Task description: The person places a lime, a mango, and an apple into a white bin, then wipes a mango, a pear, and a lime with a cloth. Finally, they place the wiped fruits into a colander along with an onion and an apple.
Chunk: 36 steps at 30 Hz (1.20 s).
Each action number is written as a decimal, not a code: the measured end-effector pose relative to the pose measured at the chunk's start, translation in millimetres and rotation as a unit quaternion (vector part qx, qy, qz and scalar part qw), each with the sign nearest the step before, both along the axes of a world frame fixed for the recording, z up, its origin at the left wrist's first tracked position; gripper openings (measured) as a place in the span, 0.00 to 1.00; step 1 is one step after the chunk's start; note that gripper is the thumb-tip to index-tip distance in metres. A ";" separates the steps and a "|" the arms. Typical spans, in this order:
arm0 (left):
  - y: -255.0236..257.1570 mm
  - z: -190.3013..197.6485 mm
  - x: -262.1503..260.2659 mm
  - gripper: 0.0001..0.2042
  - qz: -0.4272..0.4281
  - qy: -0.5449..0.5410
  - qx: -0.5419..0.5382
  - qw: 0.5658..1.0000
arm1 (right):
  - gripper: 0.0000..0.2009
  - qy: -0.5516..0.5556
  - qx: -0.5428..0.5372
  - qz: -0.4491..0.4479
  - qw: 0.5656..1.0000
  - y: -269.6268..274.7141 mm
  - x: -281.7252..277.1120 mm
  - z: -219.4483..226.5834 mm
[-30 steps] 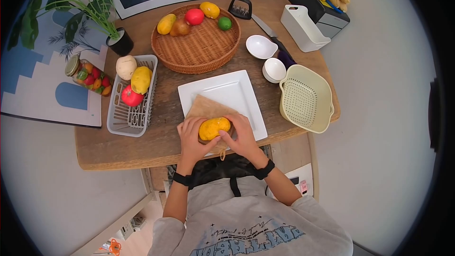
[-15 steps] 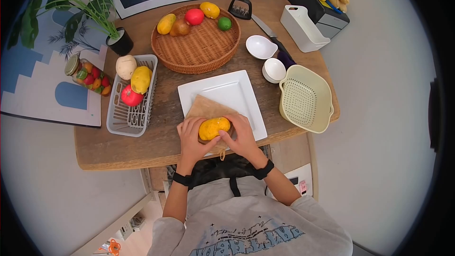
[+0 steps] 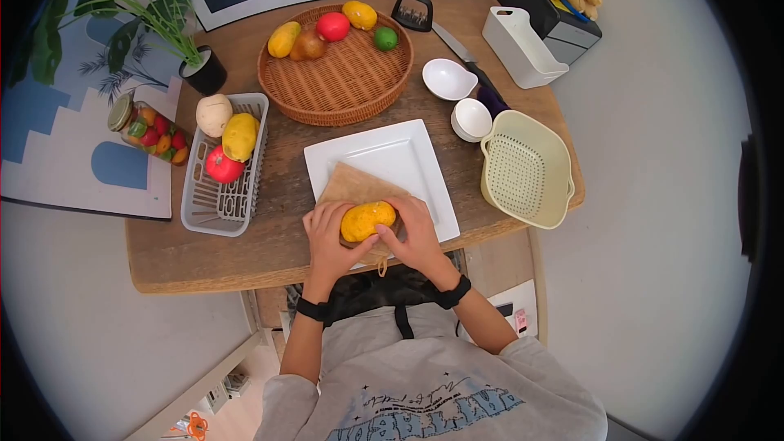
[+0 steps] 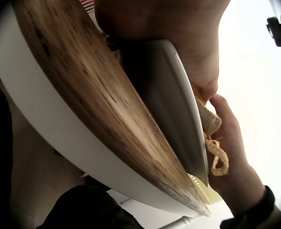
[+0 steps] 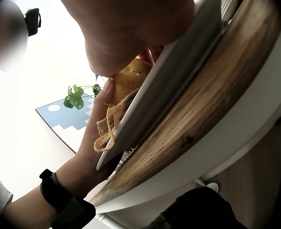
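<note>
A lumpy yellow fruit (image 3: 367,221) lies between the two hands, over a tan cloth (image 3: 353,183) on a square white plate (image 3: 408,144). The left hand (image 3: 328,238) grips the fruit's left end, its thumb along the near side. On the other end, the right hand (image 3: 419,234) holds it with curled fingers, and its thumb reaches the near side close to the left thumb. In the right wrist view, the fruit (image 5: 131,78) shows above the cloth's looped corner (image 5: 107,126). The left wrist view leaves most of the fruit hidden behind the left hand (image 4: 178,28).
A round wicker tray (image 3: 335,94) with fruit stands behind the plate. To the left are a grey basket (image 3: 214,206) of produce and a fruit jar (image 3: 155,132). White bowls (image 3: 449,79), a knife (image 3: 454,43) and a cream colander (image 3: 523,171) sit on the right.
</note>
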<state>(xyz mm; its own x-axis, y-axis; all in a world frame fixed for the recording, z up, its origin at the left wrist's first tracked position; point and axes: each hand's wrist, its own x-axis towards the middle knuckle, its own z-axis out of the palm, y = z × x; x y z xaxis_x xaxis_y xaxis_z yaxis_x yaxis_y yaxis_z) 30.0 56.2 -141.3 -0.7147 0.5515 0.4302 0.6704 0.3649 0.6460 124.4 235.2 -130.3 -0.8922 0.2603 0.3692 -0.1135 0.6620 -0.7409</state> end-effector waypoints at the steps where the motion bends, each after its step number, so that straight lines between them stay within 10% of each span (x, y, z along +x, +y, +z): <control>1: 0.1 0.5 0.2 0.30 0.000 0.000 -0.001 1.000 | 0.24 0.001 0.000 0.000 1.000 -0.1 -0.1 -0.1; 36: -1.2 2.7 -0.4 0.30 0.001 -0.028 0.008 1.000 | 0.24 -0.004 0.021 -0.007 1.000 -2.0 -0.8 0.3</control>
